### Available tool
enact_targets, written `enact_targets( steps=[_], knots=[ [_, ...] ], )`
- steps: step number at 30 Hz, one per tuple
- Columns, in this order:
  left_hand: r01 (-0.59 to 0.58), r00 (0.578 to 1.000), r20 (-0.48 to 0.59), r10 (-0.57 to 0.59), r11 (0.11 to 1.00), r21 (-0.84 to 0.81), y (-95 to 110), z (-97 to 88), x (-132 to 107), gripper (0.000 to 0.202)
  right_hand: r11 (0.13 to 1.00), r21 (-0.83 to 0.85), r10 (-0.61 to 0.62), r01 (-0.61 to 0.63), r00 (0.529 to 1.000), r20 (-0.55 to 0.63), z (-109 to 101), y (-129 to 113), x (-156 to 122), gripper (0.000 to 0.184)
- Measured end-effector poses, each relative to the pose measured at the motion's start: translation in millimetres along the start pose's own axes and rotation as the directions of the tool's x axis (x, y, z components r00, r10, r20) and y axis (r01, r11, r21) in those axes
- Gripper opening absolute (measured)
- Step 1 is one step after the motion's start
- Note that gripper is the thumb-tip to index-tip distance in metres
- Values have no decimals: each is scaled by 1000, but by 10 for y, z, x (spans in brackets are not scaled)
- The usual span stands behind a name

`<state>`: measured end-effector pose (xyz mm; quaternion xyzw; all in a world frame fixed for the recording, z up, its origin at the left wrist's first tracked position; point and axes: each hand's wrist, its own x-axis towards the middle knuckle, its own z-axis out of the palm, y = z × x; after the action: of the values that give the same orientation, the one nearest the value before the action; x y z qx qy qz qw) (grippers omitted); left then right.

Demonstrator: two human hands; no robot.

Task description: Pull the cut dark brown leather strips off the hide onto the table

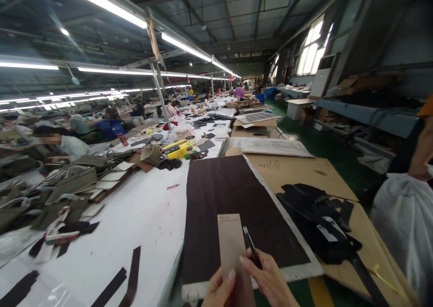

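Observation:
A long tan card strip (pixel 231 241) with small print at its top end is held upright before me, over a dark brown fabric sheet (pixel 216 185). My left hand (pixel 219 290) is closed around the strip's lower left edge, thumb on its face. In my right hand (pixel 269 277) is a dark pen (pixel 252 248), its pale end pointing up and away. The right thumb also touches the strip's right edge. The brown sheet lies on a pale board (pixel 297 272), whose rim shows along the right and front.
On the white table (pixel 149 216) at left lie dark strips (pixel 131 271), olive bags (pixel 72 185) and a yellow box (pixel 176 149). Black fabric pieces (pixel 314 216) rest on cardboard (pixel 341 171) at right. A person's arm (pixel 422 149) holds a translucent bag (pixel 404 234) there.

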<state>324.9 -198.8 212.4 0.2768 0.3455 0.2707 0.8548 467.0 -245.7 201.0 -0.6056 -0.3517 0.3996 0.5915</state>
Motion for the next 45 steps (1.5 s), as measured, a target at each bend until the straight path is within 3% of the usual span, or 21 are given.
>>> enact_targets(
  steps=[3,6,9,11,13,16,20,25,28,31,32,33,36,38,40,45],
  knots=[
    [-83,994,-71,82,996,-13,310,-144,-62,50,999,21,26,-28,993,117,221,35,61,49],
    [-207,976,-60,208,978,23,587,-338,-92,43,995,-13,99,-98,976,196,506,39,122,56],
    [-265,960,-63,272,960,93,749,-616,-67,46,985,-53,172,-163,943,283,816,85,233,61],
    [-276,956,-76,284,955,105,817,-871,-2,47,980,-70,199,-187,944,262,1017,156,347,66],
    [-290,944,-123,306,948,130,890,-1192,115,48,970,-48,245,-240,951,189,1224,233,483,73],
    [-308,890,-257,376,913,268,1067,-1789,408,51,947,82,297,-309,945,135,1585,306,712,72],
    [-271,807,-410,424,884,381,1427,-2704,1032,51,931,195,278,-308,946,167,2166,424,1127,62],
    [-158,743,-522,419,868,471,1893,-3737,1923,29,966,11,252,-257,954,161,2815,904,1881,68],
    [-95,690,-565,454,830,550,2091,-4170,2214,17,972,-125,215,-197,964,155,3134,1182,2304,70],
    [-89,630,-555,544,760,644,2189,-4382,2241,32,977,-177,142,-115,979,147,3449,1331,2623,66],
    [-103,645,-519,561,737,668,2200,-4403,2215,34,978,-189,122,-91,980,160,3551,1364,2710,64],
    [-126,689,-463,558,721,682,2201,-4405,2184,32,978,-195,109,-72,977,186,3648,1398,2790,62],
    [-202,878,-210,429,731,652,2171,-4366,2114,38,982,-175,115,-67,952,282,3894,1529,2995,57],
    [-218,942,-79,326,774,594,2148,-4361,2101,47,983,-155,142,-96,938,317,4014,1643,3090,54],
    [-211,957,-53,285,810,547,2131,-4395,2103,47,980,-133,187,-149,918,349,4105,1761,3140,53],
    [-172,948,-142,283,838,518,2062,-4464,2133,46,961,-96,276,-259,886,372,4299,1977,3142,56]
  ],
)
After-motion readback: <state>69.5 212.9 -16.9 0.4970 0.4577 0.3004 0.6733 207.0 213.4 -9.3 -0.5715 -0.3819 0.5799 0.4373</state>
